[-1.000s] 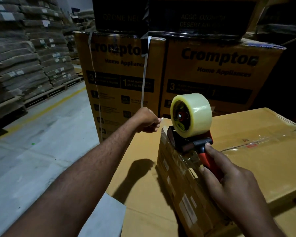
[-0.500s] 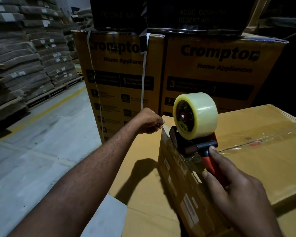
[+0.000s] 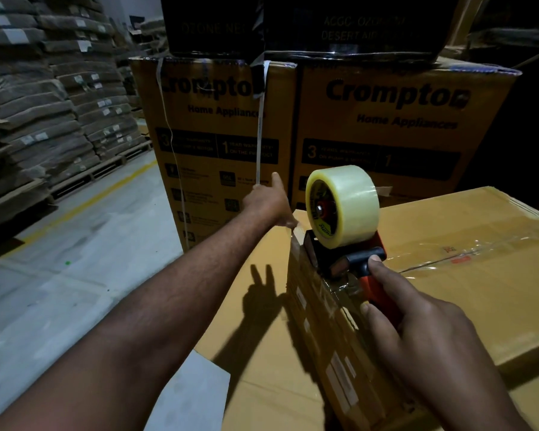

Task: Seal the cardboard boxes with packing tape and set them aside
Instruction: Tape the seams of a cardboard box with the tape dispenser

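Observation:
A brown cardboard box (image 3: 467,309) lies in front of me, with clear tape shining along its top seam. On its left top edge sits a tape dispenser (image 3: 343,209) carrying a pale yellow roll, its black head against the box corner. My right hand (image 3: 423,334) grips the dispenser's red handle, thumb on the black bar. My left hand (image 3: 268,203) reaches past the box's far left corner with fingers spread straight and holds nothing; its shadow shows two fingers apart.
Two tall yellow Crompton boxes (image 3: 383,126) stand just behind, dark cartons on top, and a white strap (image 3: 260,126) hangs down their front. Flat cardboard (image 3: 255,377) lies under the box. Grey floor (image 3: 75,275) and pallets of stacked sacks (image 3: 44,104) are at the left.
My left hand has opened from a closed pinch at the box corner and lifted slightly, fingers now straight. The dispenser and right hand stay at the box's left edge.

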{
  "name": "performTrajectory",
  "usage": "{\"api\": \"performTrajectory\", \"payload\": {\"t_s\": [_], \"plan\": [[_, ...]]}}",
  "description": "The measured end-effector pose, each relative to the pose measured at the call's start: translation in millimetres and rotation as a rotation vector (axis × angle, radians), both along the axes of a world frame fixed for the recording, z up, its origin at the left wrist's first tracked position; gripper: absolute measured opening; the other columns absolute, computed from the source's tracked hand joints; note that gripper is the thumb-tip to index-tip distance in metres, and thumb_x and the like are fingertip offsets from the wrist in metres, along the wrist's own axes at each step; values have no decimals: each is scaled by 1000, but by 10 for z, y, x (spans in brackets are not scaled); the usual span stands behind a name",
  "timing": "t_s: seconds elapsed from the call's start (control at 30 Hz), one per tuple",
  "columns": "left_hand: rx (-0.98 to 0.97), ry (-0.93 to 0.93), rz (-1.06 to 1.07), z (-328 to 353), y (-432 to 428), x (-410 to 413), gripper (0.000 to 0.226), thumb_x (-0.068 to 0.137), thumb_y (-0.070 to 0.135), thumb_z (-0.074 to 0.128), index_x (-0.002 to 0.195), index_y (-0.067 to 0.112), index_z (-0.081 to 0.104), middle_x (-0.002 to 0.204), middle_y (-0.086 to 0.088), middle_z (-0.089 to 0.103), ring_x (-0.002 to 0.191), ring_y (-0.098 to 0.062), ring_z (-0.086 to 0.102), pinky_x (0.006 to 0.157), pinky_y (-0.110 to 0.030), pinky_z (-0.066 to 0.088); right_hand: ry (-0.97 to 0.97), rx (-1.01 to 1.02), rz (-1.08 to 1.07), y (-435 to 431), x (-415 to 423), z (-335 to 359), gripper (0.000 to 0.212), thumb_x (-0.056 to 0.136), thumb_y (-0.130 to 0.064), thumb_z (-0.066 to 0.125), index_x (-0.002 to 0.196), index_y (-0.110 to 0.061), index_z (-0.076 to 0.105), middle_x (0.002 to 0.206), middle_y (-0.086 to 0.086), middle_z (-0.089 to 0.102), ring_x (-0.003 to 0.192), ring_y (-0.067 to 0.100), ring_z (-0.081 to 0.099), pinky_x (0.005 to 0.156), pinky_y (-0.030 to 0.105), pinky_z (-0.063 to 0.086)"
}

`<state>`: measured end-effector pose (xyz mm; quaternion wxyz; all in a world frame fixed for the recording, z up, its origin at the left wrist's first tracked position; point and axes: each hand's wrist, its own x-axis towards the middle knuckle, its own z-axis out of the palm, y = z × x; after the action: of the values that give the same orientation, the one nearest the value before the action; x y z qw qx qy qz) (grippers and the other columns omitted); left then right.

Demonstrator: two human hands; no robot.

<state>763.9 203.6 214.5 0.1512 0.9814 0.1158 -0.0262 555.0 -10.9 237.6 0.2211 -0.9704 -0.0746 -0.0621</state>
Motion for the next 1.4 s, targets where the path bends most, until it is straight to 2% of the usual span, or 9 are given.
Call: {"api": "performTrajectory", "payload": {"t_s": [0.1, 0.17, 0.5, 0.73, 0.97, 1.13, 1.23, 1.3, 1.4], "plan": [[32, -172, -222, 15, -37, -107, 37, 88, 38, 74, 117, 19, 61, 114, -4, 64, 109, -24, 63, 89, -43, 56, 25, -19, 27, -17, 13, 47, 70, 96, -48, 52, 150, -52, 8, 121, -12, 63, 95, 7, 54, 85, 21, 46], [-141, -223, -314, -46, -117, -229, 7, 94, 21, 67, 89, 18, 64, 88, 5, 62, 89, -18, 66, 78, -35, 58, 22, -25, 32, -35, 63, -1, 70, 96, -48, 52, 151, -51, 10, 119, -12, 64, 85, 5, 44, 79, 20, 44], [-348, -148, -175, -415, -105, -230, 35, 105, 30, 46, 94, 6, 68, 96, -16, 70, 81, -30, 65, 78, -45, 57, 67, 25, 66, -15, 149, -137, 67, 97, -44, 53, 150, -48, 12, 108, -10, 62, 80, 5, 43, 70, 17, 39], [-327, -73, -77, -310, -156, -156, 24, 103, 26, 51, 99, 9, 68, 99, -14, 72, 80, -26, 67, 76, -36, 56, 86, 7, 56, 11, 67, -88, 68, 98, -44, 50, 151, -44, 6, 75, -14, 37, 60, -5, 35, 56, 9, 31], [-361, -71, -35, -261, -247, -263, 12, 102, 16, 53, 94, 14, 62, 94, -11, 68, 86, -28, 71, 76, -48, 63, 108, 5, 62, -75, -188, -75, 68, 98, -47, 46, 149, -45, 1, 75, -14, 45, 64, -3, 42, 56, 12, 35], [-292, -84, 1, -206, -290, -319, 14, 102, 20, 53, 100, 11, 63, 90, -7, 66, 79, -24, 67, 75, -38, 60, 143, -7, 45, -118, -386, -1, 69, 98, -47, 46, 149, -46, 0, 75, -14, 44, 62, -4, 38, 57, 14, 33], [-14, -198, -62, -167, -384, -396, 18, 99, 25, 61, 113, 14, 63, 111, -4, 64, 105, -24, 60, 95, -45, 51, 126, -17, 53, -108, -454, 23, 67, 100, -44, 46, 150, -45, 2, 75, -14, 43, 61, -3, 37, 50, 15, 30], [-69, -160, -198, -218, -431, -445, 58, 94, 41, 64, 146, 21, 46, 155, -6, 40, 148, -35, 24, 121, -66, 6, 95, -12, 62, -125, -474, 33, 67, 100, -41, 46, 150, -44, 2, 76, -15, 44, 62, -3, 40, 49, 15, 30], [3, 29, -352, -321, -462, -527, 82, 88, 66, 54, 158, 36, 24, 169, -2, 9, 155, -31, -12, 107, -73, -26, 53, 7, 77, -229, -442, -21, 62, 99, -36, 49, 149, -42, 11, 77, -10, 49, 66, 4, 48, 58, 16, 44]]}}
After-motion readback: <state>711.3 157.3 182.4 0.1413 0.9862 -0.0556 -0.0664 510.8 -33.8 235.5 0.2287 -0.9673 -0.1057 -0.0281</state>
